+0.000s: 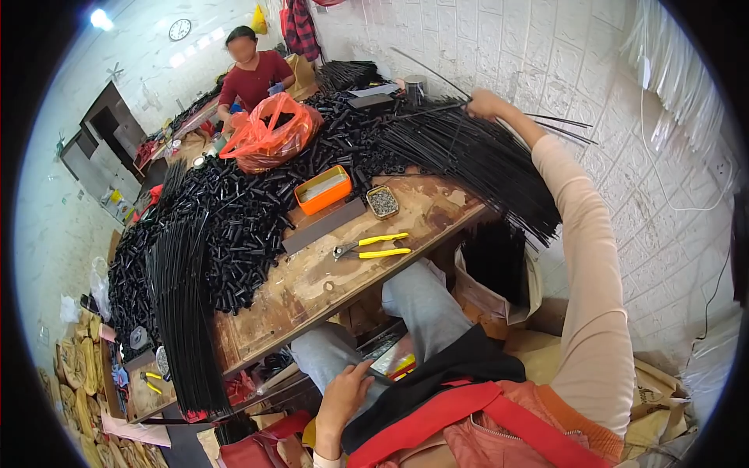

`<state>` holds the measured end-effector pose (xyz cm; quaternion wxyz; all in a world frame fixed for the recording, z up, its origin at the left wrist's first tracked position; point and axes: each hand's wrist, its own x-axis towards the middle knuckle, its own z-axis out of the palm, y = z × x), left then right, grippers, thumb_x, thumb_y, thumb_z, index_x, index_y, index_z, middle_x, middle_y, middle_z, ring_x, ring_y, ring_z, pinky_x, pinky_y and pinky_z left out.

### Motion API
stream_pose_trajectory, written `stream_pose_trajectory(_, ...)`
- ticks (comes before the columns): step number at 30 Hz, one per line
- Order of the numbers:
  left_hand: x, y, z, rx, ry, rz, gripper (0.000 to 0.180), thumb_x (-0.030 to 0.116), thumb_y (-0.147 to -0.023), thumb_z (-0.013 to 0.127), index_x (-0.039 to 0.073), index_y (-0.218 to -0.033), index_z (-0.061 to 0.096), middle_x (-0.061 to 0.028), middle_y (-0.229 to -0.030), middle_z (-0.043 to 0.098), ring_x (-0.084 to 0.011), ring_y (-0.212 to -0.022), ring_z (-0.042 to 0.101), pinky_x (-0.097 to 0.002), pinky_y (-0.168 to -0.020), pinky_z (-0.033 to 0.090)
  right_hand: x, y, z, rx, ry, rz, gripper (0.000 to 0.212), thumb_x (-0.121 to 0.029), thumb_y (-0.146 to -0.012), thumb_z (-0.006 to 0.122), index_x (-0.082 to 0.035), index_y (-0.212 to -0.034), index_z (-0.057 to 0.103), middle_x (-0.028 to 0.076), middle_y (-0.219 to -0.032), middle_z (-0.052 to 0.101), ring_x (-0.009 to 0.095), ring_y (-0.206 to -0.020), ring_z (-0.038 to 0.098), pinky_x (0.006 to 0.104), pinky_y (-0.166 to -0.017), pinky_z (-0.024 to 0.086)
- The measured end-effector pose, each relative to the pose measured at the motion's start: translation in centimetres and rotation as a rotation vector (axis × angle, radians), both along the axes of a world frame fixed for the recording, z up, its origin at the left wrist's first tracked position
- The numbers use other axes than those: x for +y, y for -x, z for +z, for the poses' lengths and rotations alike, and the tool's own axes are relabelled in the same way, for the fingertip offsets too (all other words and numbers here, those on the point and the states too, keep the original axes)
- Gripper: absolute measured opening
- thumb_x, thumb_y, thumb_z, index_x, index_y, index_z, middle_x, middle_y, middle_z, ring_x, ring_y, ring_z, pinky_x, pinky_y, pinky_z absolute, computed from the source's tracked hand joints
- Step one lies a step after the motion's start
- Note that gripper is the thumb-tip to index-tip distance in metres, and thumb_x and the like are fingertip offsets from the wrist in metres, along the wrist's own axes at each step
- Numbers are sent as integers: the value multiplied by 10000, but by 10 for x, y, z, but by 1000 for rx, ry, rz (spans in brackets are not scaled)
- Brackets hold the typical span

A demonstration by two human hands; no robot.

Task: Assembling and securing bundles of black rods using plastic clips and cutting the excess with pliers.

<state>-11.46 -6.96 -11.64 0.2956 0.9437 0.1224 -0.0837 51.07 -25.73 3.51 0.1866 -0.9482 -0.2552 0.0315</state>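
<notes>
My right hand (pixel 485 104) is stretched out to the far right, its fingers closed on a thin black rod (pixel 429 70) that slants up to the left. Beneath it spreads a large bundle of black rods (pixel 476 156), some sticking out past the table edge. My left hand (pixel 347 394) rests by my thigh with its fingers laid out loosely, and I see nothing held in it. Between my hands, yellow-handled pliers (pixel 373 246) lie on the wooden table (pixel 312 288).
Short black tubular parts (pixel 226 242) are heaped across the table. An orange box (pixel 323 191), a small tin of metal bits (pixel 382 202), a flat grey bar (pixel 324 226) and an orange plastic bag (pixel 273 132) lie around. Another bundle (pixel 183 312) hangs over the left edge. A person (pixel 261 78) sits opposite.
</notes>
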Motion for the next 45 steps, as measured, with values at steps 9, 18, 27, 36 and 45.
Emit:
stream_pose_trajectory(9,1,11,-16,-13,24,-16,372,206,-915,610,116,-1273,567,-188,-1049,648,-394,-976,612,-447,-820,493,12,24,34,622,-117,113,336,-273,-864,722,-110,-637,534,-64,-496,375,56,-396,308,234,-374,232)
stream_pose_trajectory(18,-12,-25,24,-88,76,-145,356,182,-925,608,92,-1269,580,-183,-1083,654,-393,-959,631,-412,-798,515,39,42,37,665,-653,258,367,-284,-921,680,-165,-650,464,-102,-548,345,32,-444,289,209,-414,258)
stream_pose_trajectory(27,20,-112,101,-678,637,10,334,213,-1015,503,4,-1260,593,-123,-1147,666,-207,-1045,640,-335,-897,505,124,205,72,945,-1134,412,254,-311,-1005,512,-69,-931,525,-43,-710,438,45,-519,327,214,-433,238)
stream_pose_trajectory(36,-2,-93,139,-650,1271,348,323,307,-1055,416,63,-1254,489,63,-649,306,-29,-475,253,-206,-418,210,123,332,49,979,-748,991,292,-202,-1010,485,14,-1194,555,106,-1063,637,173,-939,646,308,-829,541)
stream_pose_trajectory(45,4,-70,109,-670,1111,400,305,273,-1064,386,41,-1218,511,38,-698,407,-42,-524,347,-199,-457,296,200,295,76,1165,-1107,1013,429,-404,-1007,495,-62,-1263,541,97,-1152,635,191,-1088,617,324,-938,482)
